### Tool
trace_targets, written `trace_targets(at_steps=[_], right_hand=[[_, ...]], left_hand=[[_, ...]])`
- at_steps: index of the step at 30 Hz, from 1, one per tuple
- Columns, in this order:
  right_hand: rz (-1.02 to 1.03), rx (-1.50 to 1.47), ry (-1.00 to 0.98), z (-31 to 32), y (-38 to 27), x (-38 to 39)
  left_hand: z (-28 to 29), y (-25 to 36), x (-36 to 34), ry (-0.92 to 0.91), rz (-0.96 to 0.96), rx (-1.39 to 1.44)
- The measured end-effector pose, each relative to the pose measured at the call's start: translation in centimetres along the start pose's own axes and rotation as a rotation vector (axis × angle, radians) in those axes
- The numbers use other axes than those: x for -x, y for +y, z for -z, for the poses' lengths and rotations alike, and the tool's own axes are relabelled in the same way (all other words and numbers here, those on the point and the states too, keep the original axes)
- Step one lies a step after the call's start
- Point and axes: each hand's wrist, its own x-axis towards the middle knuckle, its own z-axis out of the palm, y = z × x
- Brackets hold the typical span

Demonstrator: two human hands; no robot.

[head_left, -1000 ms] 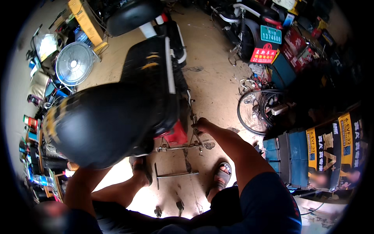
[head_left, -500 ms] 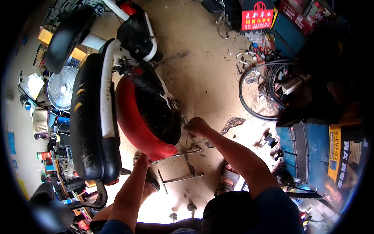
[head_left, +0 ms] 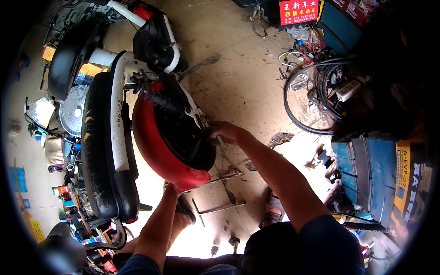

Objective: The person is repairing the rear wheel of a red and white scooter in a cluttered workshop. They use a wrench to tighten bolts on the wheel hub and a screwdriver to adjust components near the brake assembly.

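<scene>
A two-wheeled electric scooter with a long black seat stands on my left, its red rear fender curving over a black wheel. At the near lower end of the fender is my left hand, closed on its edge, with the fingers mostly hidden behind it. My right hand is at the wheel's right side, beside the metal swingarm. Its fingers are bent together against that spot, and what they hold is hidden. A black shock absorber sits above the wheel.
A T-shaped metal bar tool lies on the floor between my feet. A thin metal stand is under the wheel. To the right are a coiled black cable and blue cases. A white fan stands at left behind the seat.
My right hand has moved up and left, closer to the wheel's side, turning from a fist to bent fingers. My left hand stays at the fender. The whole view has shifted slightly.
</scene>
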Motion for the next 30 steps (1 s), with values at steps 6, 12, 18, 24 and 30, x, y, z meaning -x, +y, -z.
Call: trace_targets(at_steps=[6, 12, 18, 24, 30], right_hand=[[-0.148, -0.364, 0.009, -0.9, -0.5, -0.4], [-0.195, -0.328, 0.046, -1.3, -0.4, -1.0], [-0.290, -0.385, 0.065, -1.1, -0.9, -1.1], [-0.254, -0.325, 0.047, -1.4, -1.2, -0.6], [-0.287, -0.372, 0.034, -1.0, -0.6, -1.3]], left_hand=[[0.3, 0.0, -0.1, 0.026, -0.004, 0.014], [0.5, 0.6, -0.6, 0.054, -0.009, 0.022], [0.4, 0.9, -0.5, 0.080, -0.023, 0.012], [0.3, 1.3, -0.1, 0.105, -0.036, 0.000], [-0.4, 1.6, -0.2, 0.118, -0.043, 0.000]])
